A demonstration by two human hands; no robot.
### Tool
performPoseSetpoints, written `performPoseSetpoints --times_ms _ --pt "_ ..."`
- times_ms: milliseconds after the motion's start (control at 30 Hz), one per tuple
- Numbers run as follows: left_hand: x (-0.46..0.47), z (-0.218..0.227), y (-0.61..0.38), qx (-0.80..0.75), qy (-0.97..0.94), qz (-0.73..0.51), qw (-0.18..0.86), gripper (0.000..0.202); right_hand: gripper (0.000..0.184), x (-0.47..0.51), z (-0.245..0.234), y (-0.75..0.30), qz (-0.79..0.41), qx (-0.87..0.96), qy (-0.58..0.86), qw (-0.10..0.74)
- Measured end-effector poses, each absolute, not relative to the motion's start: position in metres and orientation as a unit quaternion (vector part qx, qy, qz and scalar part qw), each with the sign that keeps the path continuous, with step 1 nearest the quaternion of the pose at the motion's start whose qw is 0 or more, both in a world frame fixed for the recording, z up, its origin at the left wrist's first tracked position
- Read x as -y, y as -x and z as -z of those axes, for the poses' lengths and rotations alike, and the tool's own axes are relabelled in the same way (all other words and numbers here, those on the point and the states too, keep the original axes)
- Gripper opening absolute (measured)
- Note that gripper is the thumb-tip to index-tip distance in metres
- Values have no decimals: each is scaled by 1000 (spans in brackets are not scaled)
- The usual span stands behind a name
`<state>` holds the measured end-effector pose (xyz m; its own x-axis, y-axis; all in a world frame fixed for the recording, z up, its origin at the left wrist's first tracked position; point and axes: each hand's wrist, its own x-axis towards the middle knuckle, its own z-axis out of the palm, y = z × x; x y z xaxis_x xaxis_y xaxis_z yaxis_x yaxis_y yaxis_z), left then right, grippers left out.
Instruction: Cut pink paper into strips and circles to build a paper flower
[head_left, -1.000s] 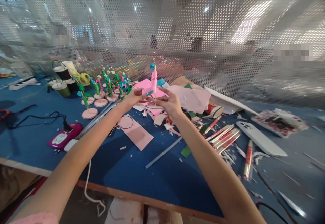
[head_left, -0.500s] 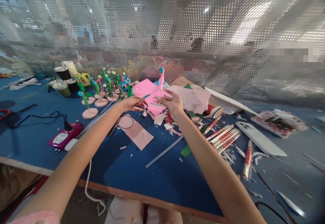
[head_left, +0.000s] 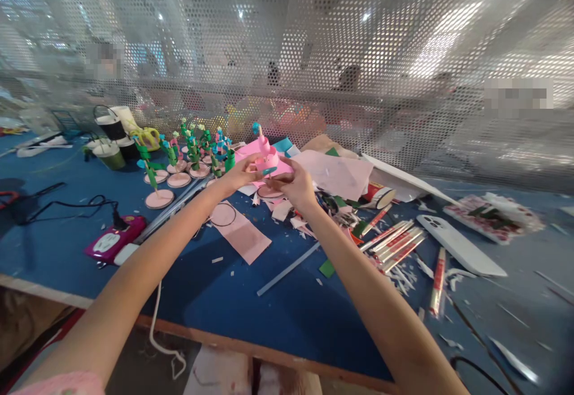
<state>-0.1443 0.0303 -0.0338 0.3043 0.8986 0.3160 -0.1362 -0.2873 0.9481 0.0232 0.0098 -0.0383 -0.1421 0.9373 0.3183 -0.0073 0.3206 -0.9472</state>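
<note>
Between my hands is a small paper flower craft: a stick wound with curled pink paper (head_left: 268, 155), a blue paper flower (head_left: 256, 128) at its top and a round pale pink base (head_left: 271, 193) below. My left hand (head_left: 242, 174) pinches the pink paper low on the stick from the left. My right hand (head_left: 298, 186) closes round the stick just above the base, its fingers partly hidden. The craft leans slightly left. Bright pink paper sheets (head_left: 246, 151) lie behind it. Several finished-looking green paper flowers on round bases (head_left: 159, 199) stand to the left.
A purple power adapter (head_left: 114, 241) with cables sits at left. Pink paper strip (head_left: 244, 236), clear glue stick (head_left: 289, 268), paper scraps, red-and-white wrapped sticks (head_left: 397, 244), and a white phone (head_left: 460, 245) lie about. A perforated metal panel (head_left: 287, 42) rises behind the table.
The pink paper, upright along the stick before, now curls outward in loops. The craft's top has shifted left and tilted. My left hand has moved in to pinch the paper.
</note>
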Motion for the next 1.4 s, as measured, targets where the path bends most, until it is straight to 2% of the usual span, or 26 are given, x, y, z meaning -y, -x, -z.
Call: performPoseSetpoints --times_ms 133,200,500,733,933,1067,1200,1300,1400 --pt "-30 28 144 -338 -624 -594 380 57 85 -5 34 -22 -432 612 378 544" --pt "-29 25 146 -343 -620 -609 357 55 85 -4 32 -21 -438 607 376 546" --pt "-19 28 132 -300 -611 -515 521 60 83 -9 40 -19 -474 558 395 555" --pt "-20 37 128 -365 -588 -542 477 44 95 -8 48 -10 -426 565 400 582" --pt "-27 33 135 -352 -579 -629 381 49 97 -4 45 -10 -427 583 378 579" --pt "-26 33 135 -319 -582 -607 436 50 95 -6 47 -12 -442 569 388 575" --pt "-19 32 132 -309 -584 -538 524 45 85 -12 52 -12 -437 551 413 579" --pt "-16 30 129 -305 -592 -520 535 43 82 -15 54 -12 -450 538 415 579" --pt "-18 31 129 -331 -580 -530 523 54 85 -15 54 -12 -450 536 415 581"
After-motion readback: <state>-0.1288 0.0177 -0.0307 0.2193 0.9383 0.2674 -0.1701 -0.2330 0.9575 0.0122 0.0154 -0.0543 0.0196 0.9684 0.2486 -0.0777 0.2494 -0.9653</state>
